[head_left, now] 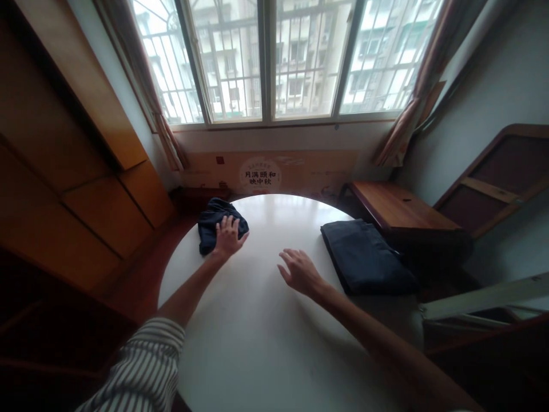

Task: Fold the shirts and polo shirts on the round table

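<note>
On the left side of the round white table [257, 332] lies a crumpled dark blue cloth [209, 220], perhaps a garment. My left hand [229, 236] rests on its right part, fingers spread and not gripped around it. Over the middle of the table is my right hand [299, 270], holding nothing, its fingers loosely apart; whether it touches the tabletop I cannot tell. To its right, a folded dark blue garment [366, 257] lies flat near the table's right edge.
Beyond the table's right edge stands a brown wooden side table [403, 206]. Wooden cabinets [107, 223] line the left wall. A printed panel [300, 171] sits under the barred window [304, 63] at the back. A pale bar [484, 297] reaches in from the right.
</note>
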### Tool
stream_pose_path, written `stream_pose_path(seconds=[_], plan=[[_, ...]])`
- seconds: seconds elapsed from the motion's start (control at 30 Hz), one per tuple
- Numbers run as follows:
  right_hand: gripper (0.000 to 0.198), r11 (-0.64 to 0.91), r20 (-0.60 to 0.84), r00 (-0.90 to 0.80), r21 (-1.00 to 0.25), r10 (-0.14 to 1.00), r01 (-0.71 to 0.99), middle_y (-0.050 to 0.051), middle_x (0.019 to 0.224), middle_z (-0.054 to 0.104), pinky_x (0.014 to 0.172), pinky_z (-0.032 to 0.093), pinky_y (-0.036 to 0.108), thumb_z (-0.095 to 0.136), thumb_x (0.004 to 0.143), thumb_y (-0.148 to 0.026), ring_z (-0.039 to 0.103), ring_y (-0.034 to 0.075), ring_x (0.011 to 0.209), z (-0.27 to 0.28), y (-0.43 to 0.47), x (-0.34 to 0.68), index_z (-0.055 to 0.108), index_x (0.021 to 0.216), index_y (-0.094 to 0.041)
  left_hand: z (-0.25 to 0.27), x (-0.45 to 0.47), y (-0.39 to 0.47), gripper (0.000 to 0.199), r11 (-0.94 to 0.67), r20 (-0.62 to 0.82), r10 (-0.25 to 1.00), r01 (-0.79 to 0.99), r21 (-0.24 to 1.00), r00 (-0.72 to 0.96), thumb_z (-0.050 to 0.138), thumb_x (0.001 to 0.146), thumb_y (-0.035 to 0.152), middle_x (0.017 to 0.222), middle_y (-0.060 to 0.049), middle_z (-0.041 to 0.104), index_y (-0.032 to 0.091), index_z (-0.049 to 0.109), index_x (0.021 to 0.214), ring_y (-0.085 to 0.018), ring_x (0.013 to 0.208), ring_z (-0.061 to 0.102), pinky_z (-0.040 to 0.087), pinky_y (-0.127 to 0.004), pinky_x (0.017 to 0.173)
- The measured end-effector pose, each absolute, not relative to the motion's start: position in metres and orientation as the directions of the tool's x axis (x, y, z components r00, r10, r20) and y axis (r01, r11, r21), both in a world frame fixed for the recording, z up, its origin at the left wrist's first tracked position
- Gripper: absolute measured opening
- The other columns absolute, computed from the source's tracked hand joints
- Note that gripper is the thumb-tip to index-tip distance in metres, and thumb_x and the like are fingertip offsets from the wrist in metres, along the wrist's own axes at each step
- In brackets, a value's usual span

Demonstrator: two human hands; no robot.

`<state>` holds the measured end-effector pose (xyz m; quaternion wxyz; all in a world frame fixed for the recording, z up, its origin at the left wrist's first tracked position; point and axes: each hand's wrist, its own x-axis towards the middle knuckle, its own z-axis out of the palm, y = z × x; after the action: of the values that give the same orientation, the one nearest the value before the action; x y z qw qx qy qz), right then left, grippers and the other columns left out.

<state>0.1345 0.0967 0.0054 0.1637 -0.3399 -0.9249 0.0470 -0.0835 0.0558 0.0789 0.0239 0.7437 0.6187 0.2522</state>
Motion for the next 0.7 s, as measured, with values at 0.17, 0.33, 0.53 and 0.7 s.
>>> stream_pose_path(seconds=[0.17, 0.33, 0.53, 0.7], plan=[[0.043, 0.778, 0.282, -0.726, -0.270, 0.628, 0.567, 0.017, 0.141, 0.053, 0.110, 0.035, 0.052, 0.047, 0.094, -0.032, 0.049, 0.031, 0.130, -0.027, 0.093, 0.128, 0.056, 0.133, -0.019, 0.083, -0.111, 0.049, 0.035, -0.113, 0.347, 0.937, 0.908, 0.402, -0.037, 0.059, 0.095, 0.035, 0.125, -0.010, 0.058, 0.016, 0.057, 0.125, -0.023, 0.105, 0.062, 0.054, -0.043, 0.088], [0.048, 0.760, 0.318, -0.698, -0.386, 0.642, 0.523, 0.019, 0.143, 0.050, 0.112, 0.036, 0.050, 0.048, 0.091, -0.028, 0.047, 0.030, 0.133, -0.035, 0.101, 0.129, 0.051, 0.137, -0.013, 0.074, -0.124, 0.054, 0.034, -0.075, 0.352, 0.930, 0.879, 0.471, -0.109, 0.059, 0.095, 0.036, 0.125, -0.009, 0.059, 0.017, 0.059, 0.123, -0.024, 0.106, 0.061, 0.054, -0.043, 0.089], [0.093, 0.726, 0.419, -0.613, -0.543, 0.670, 0.422, 0.021, 0.156, 0.031, 0.115, 0.033, 0.051, 0.065, 0.082, -0.044, 0.032, 0.032, 0.143, -0.036, 0.107, 0.133, 0.016, 0.155, -0.014, 0.045, -0.117, 0.058, 0.036, -0.171, 0.304, 0.952, 0.759, 0.628, -0.037, 0.050, 0.098, 0.045, 0.102, -0.007, 0.069, 0.016, 0.068, 0.107, -0.020, 0.090, 0.065, 0.054, -0.033, 0.080], [0.068, 0.630, 0.385, -0.612, -0.736, 0.691, 0.248, 0.013, 0.145, 0.049, 0.106, 0.042, 0.045, 0.055, 0.087, -0.037, 0.050, 0.032, 0.130, -0.025, 0.109, 0.138, 0.034, 0.149, -0.021, 0.030, -0.104, 0.048, 0.045, -0.298, 0.180, 0.916, 0.311, 0.903, 0.358, 0.057, 0.090, 0.054, 0.075, -0.006, 0.067, 0.011, 0.070, 0.091, -0.017, 0.069, 0.062, 0.051, -0.028, 0.066]])
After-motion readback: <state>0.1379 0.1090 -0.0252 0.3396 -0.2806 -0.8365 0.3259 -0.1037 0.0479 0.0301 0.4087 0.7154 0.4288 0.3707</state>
